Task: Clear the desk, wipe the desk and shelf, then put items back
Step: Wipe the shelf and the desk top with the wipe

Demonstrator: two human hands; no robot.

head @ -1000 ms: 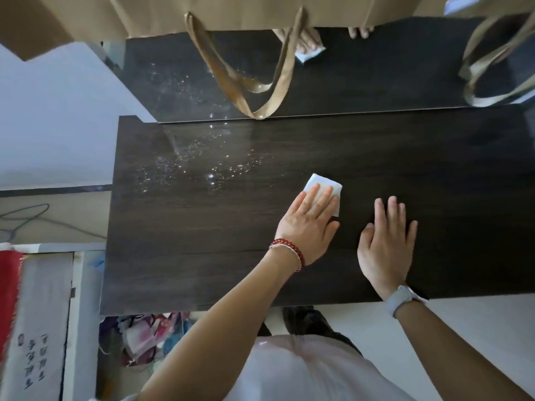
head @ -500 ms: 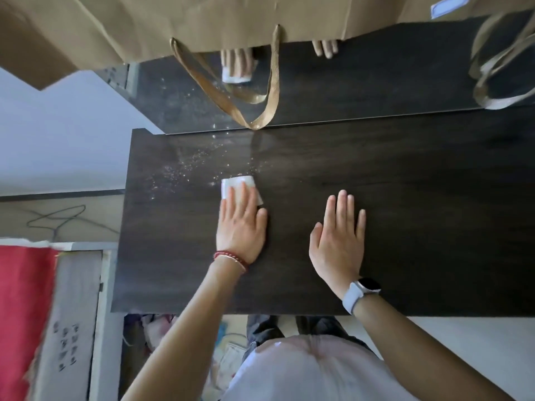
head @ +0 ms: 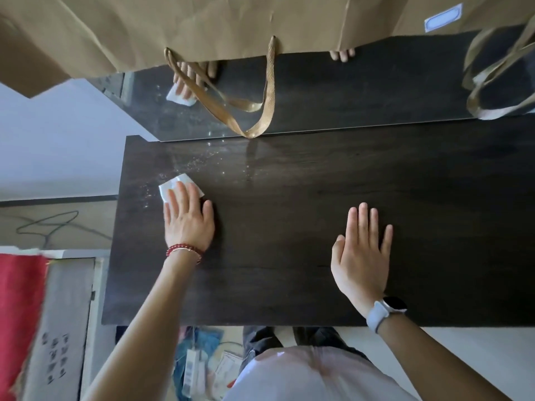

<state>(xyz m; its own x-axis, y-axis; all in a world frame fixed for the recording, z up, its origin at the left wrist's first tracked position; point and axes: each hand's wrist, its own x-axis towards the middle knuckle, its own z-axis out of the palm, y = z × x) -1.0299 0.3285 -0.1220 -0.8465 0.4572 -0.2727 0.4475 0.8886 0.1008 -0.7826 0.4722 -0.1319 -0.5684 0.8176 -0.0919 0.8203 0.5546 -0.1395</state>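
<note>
The dark wood desk (head: 289, 256) fills the middle of the head view. My left hand (head: 188, 221), with a red bead bracelet, presses a folded white wipe (head: 179, 185) flat on the desk's left part, fingers over the wipe. Pale dust specks (head: 202, 163) lie just beyond the wipe towards the back. My right hand (head: 362, 253), with a watch on the wrist, rests flat and open on the desk to the right, holding nothing. A glossy dark back panel (head: 347, 94) behind the desk mirrors both hands and the wipe.
A brown paper bag (head: 202, 24) with gold ribbon handles (head: 260, 117) hangs over the back of the desk; a second bag's handles (head: 492, 82) show at right. Left of the desk stand a white cabinet (head: 66, 314) and a red cloth (head: 20, 314). Clutter lies under the desk edge.
My left hand has slid the wipe leftward across the desk into the dusty patch. My right hand has stayed flat on the desk. The camera has shifted left.
</note>
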